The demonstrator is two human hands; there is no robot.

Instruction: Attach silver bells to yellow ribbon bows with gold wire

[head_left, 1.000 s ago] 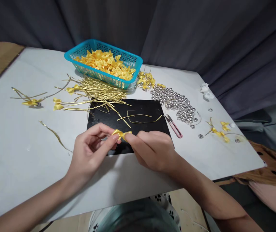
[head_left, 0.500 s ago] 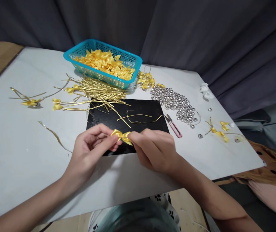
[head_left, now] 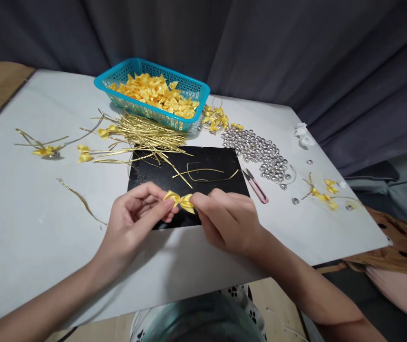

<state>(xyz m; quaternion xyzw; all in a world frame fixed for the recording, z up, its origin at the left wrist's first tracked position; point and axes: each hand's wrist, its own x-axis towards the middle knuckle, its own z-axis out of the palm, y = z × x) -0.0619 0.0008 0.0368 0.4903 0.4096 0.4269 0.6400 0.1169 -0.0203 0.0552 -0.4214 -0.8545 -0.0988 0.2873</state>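
Over the near part of the black board [head_left: 214, 159], we angle our left hand [head_left: 135, 216] and right hand [head_left: 227, 221] inward, pinching opposite ends of the yellow bow [head_left: 180, 201], its right loop more exposed than a second ago.

Partly covered, partly cropped

Cannot see the whole yellow satin bow [head_left: 185, 203], overlapped by left hand [head_left: 135, 209] and right hand [head_left: 227, 218]. Cannot see the near corners of the black board [head_left: 218, 156], behind both hands, nor the floor of the turquoise basket [head_left: 146, 113] beneath heaped yellow bows [head_left: 157, 92]. Cut off at the frame's edges: forearms [head_left: 306, 278], white tabletop [head_left: 28, 247]. Cannot identify a crumpled white scrap [head_left: 304, 135].
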